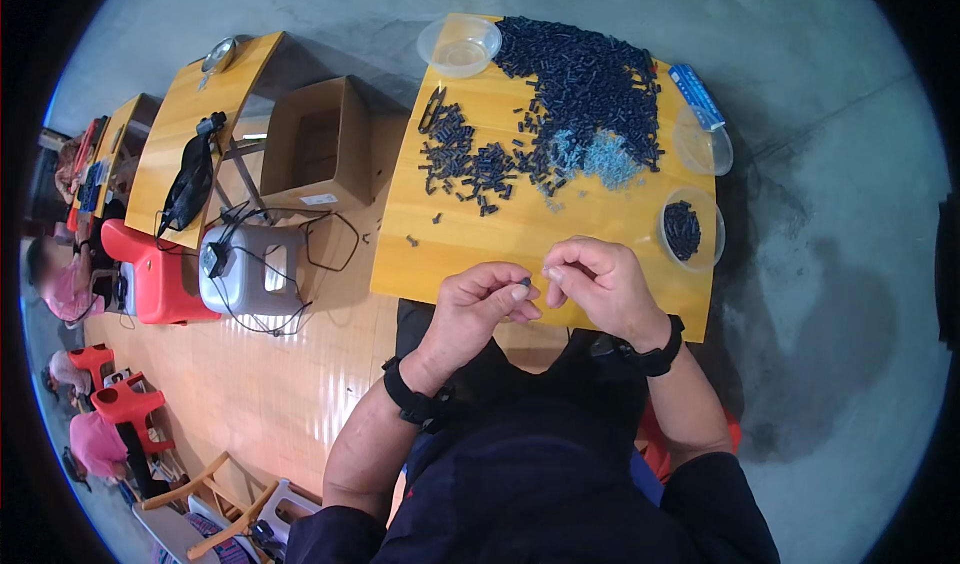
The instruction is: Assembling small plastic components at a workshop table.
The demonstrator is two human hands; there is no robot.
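Both hands meet over the near edge of the yellow wooden counter [520, 229]. Left hand [480, 309]: grip closed, thumb and forefinger pinching a small dark plastic part [525, 283]. Right hand [600, 284]: fingers curled in, fingertips pinched together just beside the left's; whether it has anything between them I cannot tell, too small to see. Black wristband on each wrist.

The small dark part sits between the two hands, held just above the counter's near edge.

On the counter:
- big heap of dark parts [585, 79] at the far side, spreading toward the middle
- smaller scatter of dark parts [465, 159] on the left half, a few strays nearer the hands
- patch of pale blue-grey parts [600, 159] at the near edge of the heap
- clear plastic bowl [460, 46] at the far left corner
- clear bowl with dark parts in it [690, 229] at the right edge, near the right hand
- another clear bowl [703, 144] beyond it, blue packet [697, 96] touching its rim

Left of the counter: open cardboard box [318, 144], grey box-shaped device with black cables [250, 269], red plastic stool [160, 274]. More yellow counters and other people far left.
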